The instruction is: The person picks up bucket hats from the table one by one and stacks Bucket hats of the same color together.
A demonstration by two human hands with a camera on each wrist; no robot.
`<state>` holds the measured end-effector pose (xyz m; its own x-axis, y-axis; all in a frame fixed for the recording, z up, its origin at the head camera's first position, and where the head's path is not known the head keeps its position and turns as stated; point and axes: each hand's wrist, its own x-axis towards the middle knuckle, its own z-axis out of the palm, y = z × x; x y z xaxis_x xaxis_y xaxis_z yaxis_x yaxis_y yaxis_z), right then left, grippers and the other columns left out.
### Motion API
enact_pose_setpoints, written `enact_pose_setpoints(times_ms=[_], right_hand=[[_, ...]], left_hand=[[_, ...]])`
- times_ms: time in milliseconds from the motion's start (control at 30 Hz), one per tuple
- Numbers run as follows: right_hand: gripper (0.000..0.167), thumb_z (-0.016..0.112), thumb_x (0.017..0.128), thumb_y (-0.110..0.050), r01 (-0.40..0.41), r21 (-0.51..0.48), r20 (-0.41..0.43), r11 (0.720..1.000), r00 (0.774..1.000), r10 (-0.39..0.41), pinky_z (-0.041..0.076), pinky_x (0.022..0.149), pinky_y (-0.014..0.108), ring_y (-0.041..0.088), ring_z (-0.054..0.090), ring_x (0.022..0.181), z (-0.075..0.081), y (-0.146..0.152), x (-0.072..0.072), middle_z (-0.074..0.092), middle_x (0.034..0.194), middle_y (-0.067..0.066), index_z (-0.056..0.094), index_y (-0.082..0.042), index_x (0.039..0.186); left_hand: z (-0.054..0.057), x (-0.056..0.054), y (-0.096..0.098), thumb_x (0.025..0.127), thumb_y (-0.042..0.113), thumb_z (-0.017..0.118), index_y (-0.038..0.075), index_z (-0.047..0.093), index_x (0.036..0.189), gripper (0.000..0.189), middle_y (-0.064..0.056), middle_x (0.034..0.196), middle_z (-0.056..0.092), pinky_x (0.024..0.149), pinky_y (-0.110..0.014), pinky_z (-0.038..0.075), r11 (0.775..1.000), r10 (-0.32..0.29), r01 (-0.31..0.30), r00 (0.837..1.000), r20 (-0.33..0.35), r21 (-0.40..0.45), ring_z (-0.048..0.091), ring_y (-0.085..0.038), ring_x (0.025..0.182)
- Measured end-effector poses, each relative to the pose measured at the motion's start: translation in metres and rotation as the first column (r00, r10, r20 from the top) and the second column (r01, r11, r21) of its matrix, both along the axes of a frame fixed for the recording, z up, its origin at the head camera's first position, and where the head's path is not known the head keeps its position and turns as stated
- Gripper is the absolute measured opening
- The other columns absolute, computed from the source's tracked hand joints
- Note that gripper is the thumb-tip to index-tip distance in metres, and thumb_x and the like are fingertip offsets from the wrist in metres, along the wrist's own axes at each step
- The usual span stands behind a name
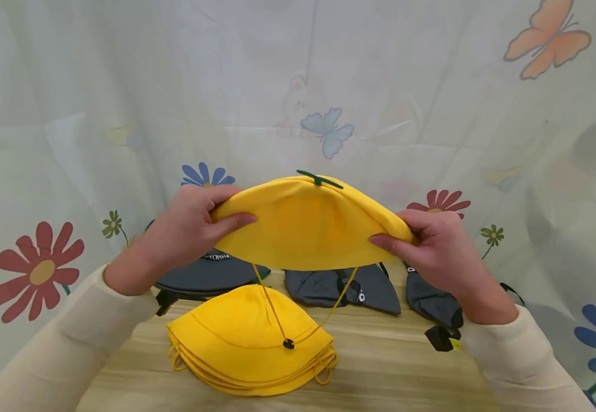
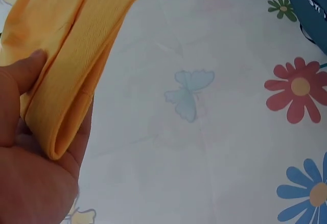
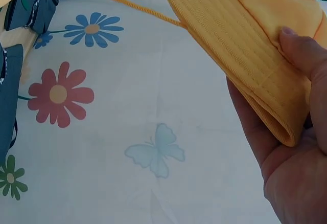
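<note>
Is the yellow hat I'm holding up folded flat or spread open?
Folded nearly flat: the held yellow hat has its brim doubled narrowly at the left hand and right hand, as both wrist views show.

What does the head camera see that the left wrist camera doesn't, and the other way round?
Only the head view shows the right hand, the stack of yellow hats and the orange butterfly.

Only the left wrist view shows the palm of the left hand and the brim's open fold against it.

Both show the left hand gripping the held yellow hat, a dark hat and the pale blue butterfly.
</note>
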<state>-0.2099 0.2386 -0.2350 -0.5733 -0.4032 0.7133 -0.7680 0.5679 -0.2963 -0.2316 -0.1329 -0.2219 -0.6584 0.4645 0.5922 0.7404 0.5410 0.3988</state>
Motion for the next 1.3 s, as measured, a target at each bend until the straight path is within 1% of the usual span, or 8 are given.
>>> enact_pose_setpoints(times_ms=[200, 400, 533, 667, 767, 933, 1067, 1300], right_hand=[[0.017, 0.084, 0.083, -0.006, 0.068, -0.045, 0.002, 0.997, 0.998, -0.068, 0.038, 0.047, 0.019, 0.006, 0.046, 0.051, -0.003, -0.015, -0.007, 0.063, 0.07, -0.006, 0.077, -0.011, 0.097], [0.018, 0.081, 0.087, -0.006, 0.048, -0.063, 0.023, 0.997, 0.999, -0.046, 0.043, 0.051, 0.018, 0.007, 0.05, 0.055, -0.018, -0.028, -0.011, 0.065, 0.074, -0.004, 0.076, -0.011, 0.103], [0.015, 0.078, 0.089, -0.008, 0.015, -0.068, 0.097, 0.998, 0.995, -0.009, 0.046, 0.052, 0.02, 0.007, 0.052, 0.057, -0.041, -0.034, -0.012, 0.066, 0.075, -0.005, 0.076, -0.012, 0.103], [0.011, 0.076, 0.092, -0.012, -0.007, -0.08, 0.202, 0.997, 0.979, 0.023, 0.046, 0.051, 0.022, 0.008, 0.051, 0.057, -0.068, -0.04, -0.013, 0.065, 0.075, -0.005, 0.075, -0.014, 0.103], [0.009, 0.076, 0.093, -0.017, -0.02, -0.094, 0.279, 0.995, 0.959, 0.045, 0.044, 0.048, 0.023, 0.008, 0.049, 0.054, -0.088, -0.044, -0.014, 0.062, 0.074, -0.007, 0.074, -0.018, 0.102], [0.007, 0.077, 0.092, -0.025, -0.051, -0.115, 0.378, 0.992, 0.921, 0.091, 0.042, 0.048, 0.023, 0.007, 0.048, 0.054, -0.12, -0.052, -0.013, 0.058, 0.07, -0.008, 0.074, -0.024, 0.099], [0.012, 0.077, 0.092, -0.033, -0.033, -0.102, 0.483, 0.994, 0.872, 0.078, 0.046, 0.051, 0.023, 0.008, 0.052, 0.057, -0.139, -0.061, -0.013, 0.062, 0.074, -0.009, 0.073, -0.027, 0.101], [0.033, 0.076, 0.092, -0.037, -0.004, -0.105, 0.679, 0.994, 0.73, 0.075, 0.059, 0.068, 0.022, 0.01, 0.067, 0.074, -0.163, -0.069, -0.016, 0.075, 0.094, -0.001, 0.071, -0.015, 0.116]], left_hand=[[0.007, -0.006, -0.006, 0.094, 0.022, 0.075, 0.009, 0.074, 0.107, 0.019, -0.004, 0.088, 0.075, 0.06, -0.023, 0.055, 0.992, 0.124, -0.121, 0.988, -0.09, 0.041, 0.067, -0.013, 0.068], [0.0, -0.011, -0.016, 0.093, 0.019, 0.076, 0.008, 0.073, 0.105, 0.017, -0.005, 0.084, 0.074, 0.057, -0.024, 0.052, 0.988, 0.156, -0.153, 0.98, -0.125, 0.03, 0.063, -0.014, 0.064], [-0.015, -0.013, -0.024, 0.094, 0.021, 0.075, 0.011, 0.072, 0.1, 0.013, -0.003, 0.079, 0.071, 0.055, -0.024, 0.05, 0.988, 0.155, -0.156, 0.985, -0.08, -0.008, 0.059, -0.013, 0.062], [-0.036, -0.013, -0.031, 0.096, 0.026, 0.073, 0.014, 0.07, 0.098, 0.012, -0.001, 0.078, 0.067, 0.056, -0.026, 0.05, 0.984, 0.17, -0.167, 0.985, 0.041, -0.063, 0.056, -0.014, 0.063], [-0.054, -0.013, -0.035, 0.096, 0.026, 0.073, 0.015, 0.069, 0.096, 0.012, 0.0, 0.077, 0.065, 0.057, -0.025, 0.051, 0.983, 0.176, -0.167, 0.977, 0.122, -0.079, 0.057, -0.014, 0.064], [-0.085, -0.016, -0.045, 0.095, 0.027, 0.073, 0.016, 0.069, 0.101, 0.014, 0.002, 0.077, 0.063, 0.058, -0.024, 0.05, 0.982, 0.184, -0.169, 0.96, 0.21, -0.09, 0.055, -0.012, 0.063], [-0.108, -0.02, -0.053, 0.094, 0.027, 0.074, 0.015, 0.069, 0.11, 0.021, 0.001, 0.084, 0.065, 0.061, -0.023, 0.051, 0.977, 0.204, -0.178, 0.935, 0.291, -0.116, 0.056, -0.013, 0.067], [-0.14, -0.03, -0.057, 0.092, 0.026, 0.077, 0.011, 0.065, 0.123, 0.036, -0.002, 0.091, 0.065, 0.063, -0.024, 0.053, 0.971, 0.233, -0.182, 0.874, 0.426, -0.156, 0.058, -0.015, 0.076]])
